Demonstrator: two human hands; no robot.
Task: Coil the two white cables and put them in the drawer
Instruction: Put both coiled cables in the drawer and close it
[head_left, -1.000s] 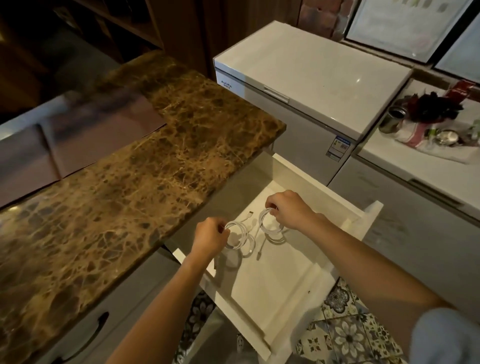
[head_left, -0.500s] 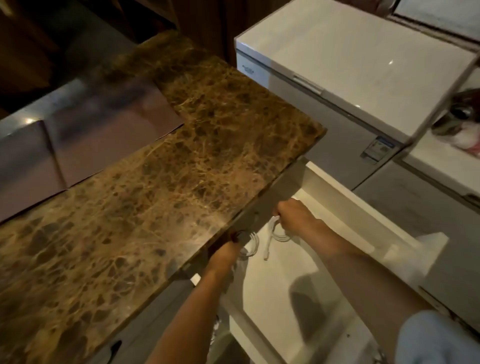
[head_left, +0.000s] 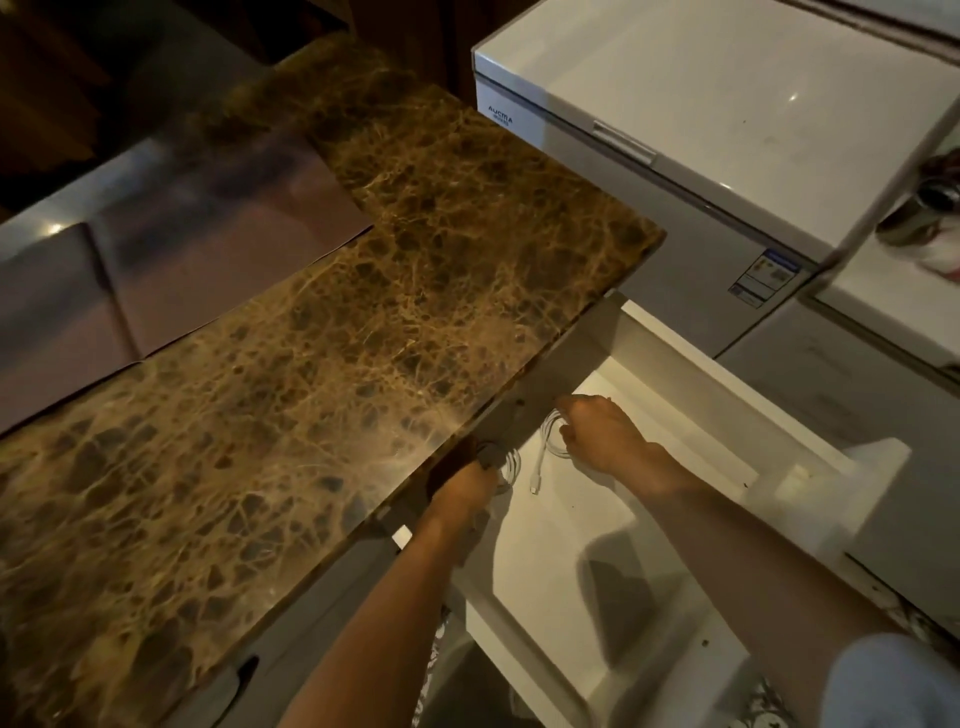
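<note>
Both hands were inside the open drawer (head_left: 551, 545). The right hand (head_left: 602, 436) gripped one white cable (head_left: 549, 435) in curled fingers. The other cable (head_left: 512, 464) lay just past the left hand (head_left: 464, 491), whose fingers the marble bench (head_left: 337, 338) overhang hid, so its grip was unclear. A freezer (head_left: 727, 93) stood beyond.

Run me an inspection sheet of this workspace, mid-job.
Surface: brown marble counter, glossy.
Job's things: left coil and right coil are inside the open white drawer.
Clutter: nothing seen.
Hands: left hand at left coil, fingers hidden under counter edge; right hand grips right coil.
Cables: right coil's plug end trails loose on drawer floor.
Surroundings: white chest freezer, metal cup, patterned floor tiles.
</note>
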